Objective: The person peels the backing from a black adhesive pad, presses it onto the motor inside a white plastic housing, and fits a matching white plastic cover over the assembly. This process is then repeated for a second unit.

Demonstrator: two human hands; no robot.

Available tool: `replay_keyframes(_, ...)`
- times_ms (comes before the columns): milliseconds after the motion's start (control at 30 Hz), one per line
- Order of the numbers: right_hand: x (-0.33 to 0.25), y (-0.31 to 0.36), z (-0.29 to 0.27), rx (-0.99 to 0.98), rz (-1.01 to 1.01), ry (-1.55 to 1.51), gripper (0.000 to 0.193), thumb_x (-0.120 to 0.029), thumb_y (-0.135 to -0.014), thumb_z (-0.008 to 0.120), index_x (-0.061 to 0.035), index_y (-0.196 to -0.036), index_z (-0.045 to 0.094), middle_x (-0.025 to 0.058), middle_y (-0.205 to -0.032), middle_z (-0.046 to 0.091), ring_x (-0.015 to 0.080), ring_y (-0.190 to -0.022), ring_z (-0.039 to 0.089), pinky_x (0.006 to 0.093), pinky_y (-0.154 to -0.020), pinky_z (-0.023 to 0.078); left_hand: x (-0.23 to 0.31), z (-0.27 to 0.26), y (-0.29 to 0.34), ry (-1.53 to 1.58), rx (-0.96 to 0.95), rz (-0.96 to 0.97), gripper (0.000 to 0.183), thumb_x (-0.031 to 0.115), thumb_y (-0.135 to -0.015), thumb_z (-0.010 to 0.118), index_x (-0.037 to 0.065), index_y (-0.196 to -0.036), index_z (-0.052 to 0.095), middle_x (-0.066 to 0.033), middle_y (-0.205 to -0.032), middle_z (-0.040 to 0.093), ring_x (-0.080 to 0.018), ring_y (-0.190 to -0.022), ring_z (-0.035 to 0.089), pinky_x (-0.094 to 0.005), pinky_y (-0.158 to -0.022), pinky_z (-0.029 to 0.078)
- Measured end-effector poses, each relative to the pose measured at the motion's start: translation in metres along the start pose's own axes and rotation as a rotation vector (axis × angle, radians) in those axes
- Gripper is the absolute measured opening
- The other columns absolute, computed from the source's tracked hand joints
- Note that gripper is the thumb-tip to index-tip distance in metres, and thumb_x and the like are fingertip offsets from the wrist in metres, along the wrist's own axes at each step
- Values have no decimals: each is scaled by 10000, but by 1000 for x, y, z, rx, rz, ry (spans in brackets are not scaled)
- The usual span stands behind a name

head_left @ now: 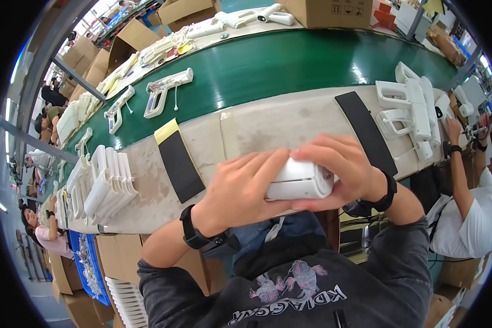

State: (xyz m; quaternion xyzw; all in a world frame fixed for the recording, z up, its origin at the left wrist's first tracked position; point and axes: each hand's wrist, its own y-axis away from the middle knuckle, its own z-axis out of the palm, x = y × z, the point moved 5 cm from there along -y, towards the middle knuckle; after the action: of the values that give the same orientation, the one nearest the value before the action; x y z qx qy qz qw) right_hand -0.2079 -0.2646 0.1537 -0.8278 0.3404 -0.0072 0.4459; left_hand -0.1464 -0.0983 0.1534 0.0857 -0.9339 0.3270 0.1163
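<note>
A white plastic housing (299, 189), rounded, with a dark seam line along its side, is held above the near edge of the workbench (262, 123). My left hand (243, 187) is closed around its left end. My right hand (347, 169) wraps the right end, its fingers over the top and its thumb side below. The fingers of both hands meet near the top of the housing. Much of its left part is hidden by my left hand. On the bench lie a black pad with a yellow end (181, 167) to the left and another black pad (366, 132) to the right.
A green conveyor belt (290, 63) runs behind the bench, carrying white gun-shaped shells (168, 90). Stacked white shells (110, 186) stand at left; assembled white gun-shaped pieces (415, 106) lie at right. A blue bin (93, 270) sits lower left. A co-worker (467, 205) works close at right.
</note>
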Motion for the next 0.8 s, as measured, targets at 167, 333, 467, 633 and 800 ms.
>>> replay_keyframes(167,0,-2,5,120,147,19,582,-358,-779,868,10,-1157,621,164,-1013,644,241,-869,650,328,-709,523,0,3,-4,-145,76,-53,688,310,-657,894,-4,-1206,623,-113,-1063,722,-271,-858,727,-365,-715,582)
replay_keyframes(333,9,-12,9,462,203,45,185,-19,-795,739,-7,-946,634,120,-857,623,222,-689,585,304,-583,464,3,12,-8,-96,153,-188,667,265,-680,880,4,-1229,607,-118,-1040,713,-285,-836,716,-377,-715,575)
replay_keyframes(467,14,-30,9,513,190,29,122,-17,-787,734,-10,-865,641,98,-766,604,213,-612,554,302,-536,447,-4,6,-14,-46,223,-201,618,226,-694,865,0,-1206,603,-143,-1028,705,-336,-835,703,-417,-712,567)
replay_keyframes(633,13,-45,21,423,15,51,98,-42,-780,726,-17,-828,644,96,-732,609,225,-619,566,300,-539,454,-27,14,-19,293,-36,-403,450,143,-705,784,-5,-1085,593,-212,-863,691,-439,-782,672,-485,-684,544)
replay_keyframes(800,18,-46,27,378,-25,-14,87,-36,-787,722,-20,-835,650,100,-744,613,235,-622,567,305,-548,458,-30,15,-12,263,59,-378,439,150,-703,781,-14,-1058,582,-219,-802,681,-447,-750,666,-479,-663,541)
